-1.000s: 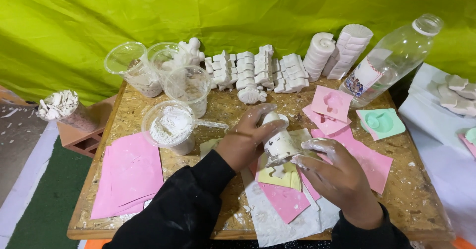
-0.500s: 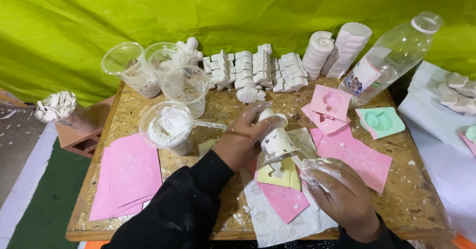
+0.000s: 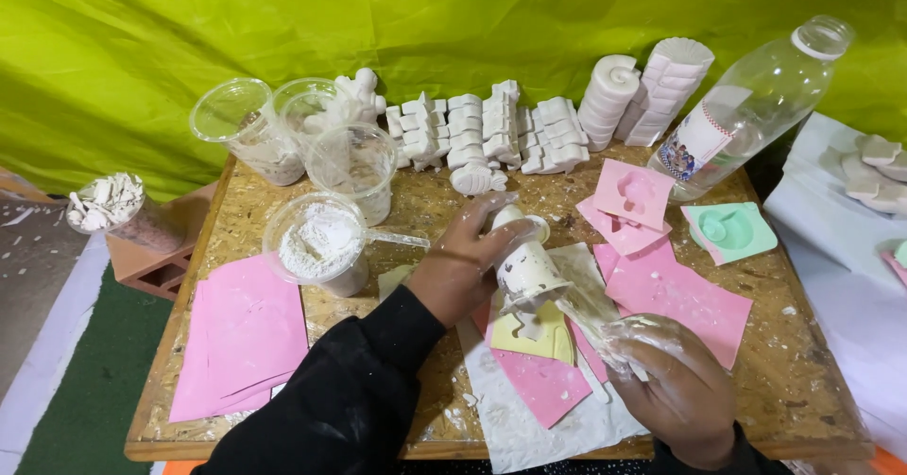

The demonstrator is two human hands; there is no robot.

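Head view, the only one we have: our left hand [image 3: 463,272] is wrapped around a small plaster-smeared cup [image 3: 524,267], tipped mouth-down over the yellow mould [image 3: 534,328] lying on the white sheet [image 3: 529,428]. Our right hand [image 3: 685,395], coated in white, is closed around a thin stir stick [image 3: 581,310] whose tip sits at the cup's mouth, apparently scraping mix out.

Our read on progress: pour into the yellow mould is under way; we cannot tell how full it is. Done work looks like the rows of white castings [image 3: 491,135] along the back of the board table [image 3: 812,399]. Left: the pink moulds [image 3: 633,196] and the green mould [image 3: 732,231] at right look unfilled. The tub of white powder [image 3: 316,243] has plenty in it.
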